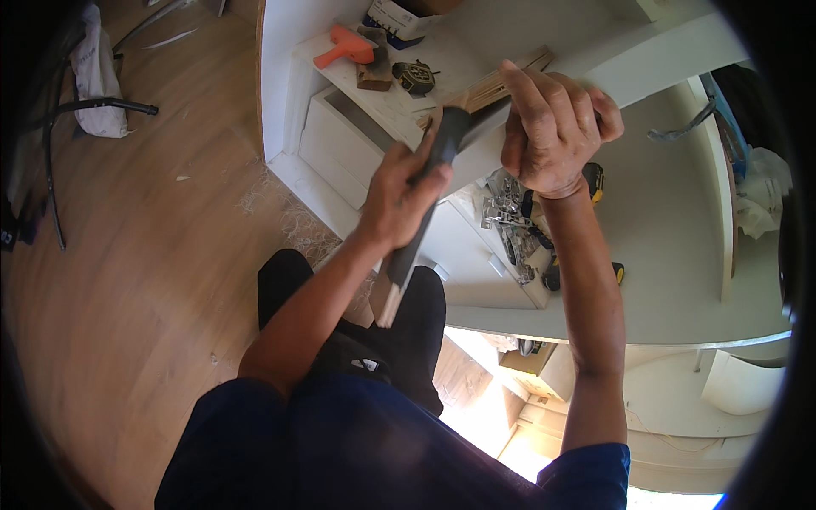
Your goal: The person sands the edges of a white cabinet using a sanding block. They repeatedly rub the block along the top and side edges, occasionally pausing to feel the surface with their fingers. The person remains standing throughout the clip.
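Note:
My left hand [401, 194] is closed around a long dark bar [425, 200]. It runs from a dark upper end near the white panel down to a pale, wood-coloured tip above my lap; its exact kind is unclear. My right hand [557, 127] curls over the edge of a white panel [663, 72], fingers bent and a little apart. Just beside its fingertips lie thin wooden strips [493, 89], partly hidden by the hand. The upper end of the bar is close to those strips and slightly blurred.
On a white shelf lie an orange-handled tool [344, 47], a brown block [374, 72] and a tape measure [415, 76]. Metal hinges [510, 217] are heaped below my right hand. Shavings [289, 208] litter the wooden floor. A white bag [98, 76] and black tubing stand left.

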Available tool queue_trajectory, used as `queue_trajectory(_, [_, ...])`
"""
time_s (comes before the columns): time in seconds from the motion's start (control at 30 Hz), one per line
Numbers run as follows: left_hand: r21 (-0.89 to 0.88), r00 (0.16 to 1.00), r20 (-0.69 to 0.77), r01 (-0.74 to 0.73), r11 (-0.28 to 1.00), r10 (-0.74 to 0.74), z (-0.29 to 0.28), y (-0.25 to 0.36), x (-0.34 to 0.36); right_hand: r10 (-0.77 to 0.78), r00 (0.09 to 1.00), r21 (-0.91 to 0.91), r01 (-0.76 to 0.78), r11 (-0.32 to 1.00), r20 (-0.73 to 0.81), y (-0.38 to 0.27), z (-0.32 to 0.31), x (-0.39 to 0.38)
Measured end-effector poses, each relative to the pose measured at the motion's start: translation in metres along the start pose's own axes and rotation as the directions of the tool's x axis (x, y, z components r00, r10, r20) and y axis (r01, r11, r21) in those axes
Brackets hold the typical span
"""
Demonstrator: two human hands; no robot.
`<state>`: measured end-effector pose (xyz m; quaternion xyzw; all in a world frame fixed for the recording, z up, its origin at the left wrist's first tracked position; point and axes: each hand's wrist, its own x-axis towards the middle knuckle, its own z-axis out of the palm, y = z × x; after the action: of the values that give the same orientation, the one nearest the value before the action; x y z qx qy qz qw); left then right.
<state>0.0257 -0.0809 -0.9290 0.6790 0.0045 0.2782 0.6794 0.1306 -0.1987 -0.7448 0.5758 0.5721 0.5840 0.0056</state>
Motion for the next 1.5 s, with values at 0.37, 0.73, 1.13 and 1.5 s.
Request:
queue_trajectory(0.37, [-0.036,0.998,0.04,-0.054,0.998,0.055,-0.001,0.025,0.002,-0.005,0.998,0.029,0.007,1.0,-0.057,0.002,0.002,-0.007])
queue_trajectory(0.73, [-0.09,0.991,-0.045,-0.132,0.987,0.128,0.012,0.026,-0.031,-0.005,0.999,0.028,0.006,1.0,-0.04,0.001,-0.002,-0.006])
queue_trajectory(1.13, [-0.072,0.991,-0.051,-0.13,0.989,0.127,0.013,0.031,-0.002,-0.001,0.999,0.025,0.003,1.0,-0.054,0.001,0.0,-0.009])
queue_trajectory(1.5, [-0.745,0.932,0.225,0.351,0.567,-0.283,-0.047,-0.007,0.014,0.042,0.999,-0.002,-0.042,0.999,-0.018,-0.002,-0.004,-0.004])
